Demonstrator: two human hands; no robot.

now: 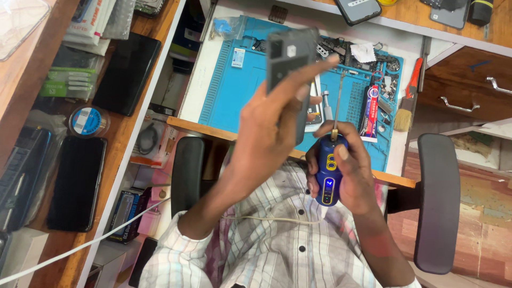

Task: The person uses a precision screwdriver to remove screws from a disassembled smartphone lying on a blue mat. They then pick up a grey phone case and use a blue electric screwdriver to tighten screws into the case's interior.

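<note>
My left hand (274, 125) is raised and grips a grey phone body (290, 53) upright by its lower part, the back turned toward me. Just to its right, my right hand (354, 176) is wrapped around a blue cylindrical hand tool (329, 173) with a small lit screen. The tool's thin metal tip (339, 101) points up, close beside the phone's right edge; whether the two touch cannot be made out. Both hands hover over my lap, in front of the blue work mat (234, 90).
Small phone parts, a red and white glue tube (369, 112) and a brush (407, 104) lie on the mat. A dark phone (77, 181) and a black tablet (125, 72) rest on the wooden shelf at left. Black chair armrests (437, 202) flank me. Drawers (458, 80) stand at right.
</note>
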